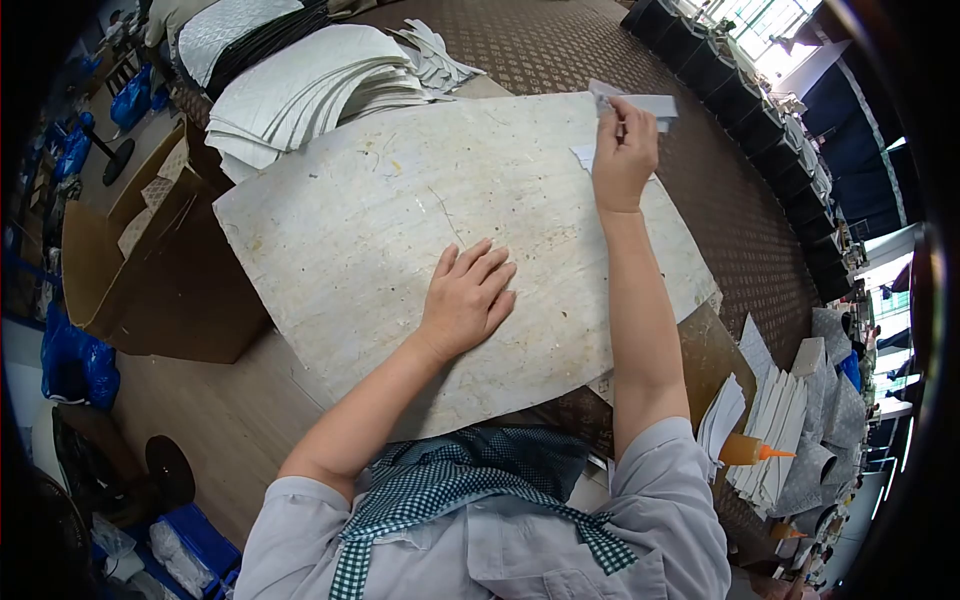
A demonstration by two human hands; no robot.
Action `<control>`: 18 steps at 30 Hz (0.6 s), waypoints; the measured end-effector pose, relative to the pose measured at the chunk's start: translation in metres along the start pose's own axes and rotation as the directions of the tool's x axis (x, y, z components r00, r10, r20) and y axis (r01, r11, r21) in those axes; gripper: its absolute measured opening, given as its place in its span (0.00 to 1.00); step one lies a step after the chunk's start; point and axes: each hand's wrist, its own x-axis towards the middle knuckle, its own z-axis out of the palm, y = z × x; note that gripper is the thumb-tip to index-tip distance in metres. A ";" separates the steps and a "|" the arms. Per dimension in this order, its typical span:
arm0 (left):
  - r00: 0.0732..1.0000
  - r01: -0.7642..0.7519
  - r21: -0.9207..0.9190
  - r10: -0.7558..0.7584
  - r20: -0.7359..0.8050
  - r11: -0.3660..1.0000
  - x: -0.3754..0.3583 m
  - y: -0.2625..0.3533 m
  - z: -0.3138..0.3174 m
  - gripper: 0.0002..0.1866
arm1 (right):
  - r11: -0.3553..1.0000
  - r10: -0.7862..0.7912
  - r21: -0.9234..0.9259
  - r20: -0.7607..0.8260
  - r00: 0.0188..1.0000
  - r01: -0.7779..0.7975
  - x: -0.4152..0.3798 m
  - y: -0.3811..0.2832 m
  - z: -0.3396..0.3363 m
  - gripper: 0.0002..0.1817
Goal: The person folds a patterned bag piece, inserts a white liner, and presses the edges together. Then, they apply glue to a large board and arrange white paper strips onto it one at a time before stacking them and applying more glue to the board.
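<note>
My left hand (468, 298) lies flat on a large pale, stained board (380, 270), its fingers slightly spread and nothing in them. At the board's far right corner, my right hand (626, 160) is closed in a pinch. A thin translucent piece (602, 92) sticks out past the thumb and fingertips; its kind I cannot make out. Just beyond those fingers is a pale strip (658, 106), partly covered by the hand. Another whitish strip (582, 155) shows on the board to the left of the right wrist.
Fanned white sheets (300, 95) are stacked beyond the board. A cardboard box (150, 270) stands at left. On the right are an orange-tipped bottle (745, 450), stacked pale strips (775, 440) and grey rolls (815, 465). Brown patterned cloth (740, 220) covers the surface beyond.
</note>
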 end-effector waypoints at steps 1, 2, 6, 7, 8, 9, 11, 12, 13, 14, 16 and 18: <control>1.000 0.000 -0.002 0.000 0.002 1.000 0.000 0.000 -0.001 0.17 | 0.999 0.020 0.027 0.018 1.000 -0.020 -0.004 0.000 0.006 0.07; 1.000 0.000 -0.007 0.000 0.003 1.000 0.001 0.001 -0.001 0.17 | 0.999 0.027 0.032 0.008 1.000 -0.027 -0.006 0.003 0.009 0.08; 1.000 0.016 -0.005 -0.016 0.014 1.000 0.001 0.002 -0.001 0.17 | 0.891 0.366 0.236 0.137 0.921 -0.389 -0.002 -0.001 -0.014 0.10; 1.000 0.016 -0.007 -0.016 0.016 1.000 0.001 0.002 -0.001 0.17 | 0.815 0.425 0.345 0.191 0.885 -0.466 -0.002 -0.005 -0.025 0.10; 1.000 0.015 -0.009 -0.015 0.016 1.000 0.001 0.002 -0.001 0.17 | 0.721 0.472 0.443 0.251 0.845 -0.533 -0.001 -0.008 -0.036 0.11; 1.000 0.008 -0.012 -0.008 0.024 1.000 0.001 0.001 -0.001 0.20 | 0.609 0.506 0.529 0.314 0.803 -0.591 -0.001 -0.011 -0.049 0.11; 0.999 0.042 -0.076 -0.043 -0.011 0.996 0.003 0.004 -0.004 0.25 | 0.465 0.529 0.603 0.398 0.749 -0.648 -0.006 -0.019 -0.079 0.12; 0.999 0.036 -0.065 -0.036 0.008 0.997 0.002 0.003 -0.005 0.30 | 0.383 0.534 0.639 0.436 0.724 -0.667 -0.010 -0.022 -0.095 0.12; 0.999 0.052 -0.081 -0.051 0.003 0.995 0.001 0.003 -0.006 0.30 | 0.324 0.527 0.668 0.461 0.714 -0.670 -0.016 -0.025 -0.113 0.14; 0.998 0.062 -0.102 -0.062 0.002 0.993 0.001 0.004 -0.007 0.30 | 0.301 0.513 0.686 0.470 0.719 -0.663 -0.021 -0.030 -0.132 0.15; 0.999 0.039 -0.106 -0.038 0.005 0.994 0.001 0.003 -0.007 0.30 | 0.296 0.499 0.681 0.488 0.716 -0.670 -0.032 -0.037 -0.177 0.16; 1.000 0.027 -0.098 -0.026 0.015 0.995 -0.001 0.000 -0.002 0.28 | 0.341 0.511 0.633 0.496 0.702 -0.695 -0.043 -0.041 -0.233 0.15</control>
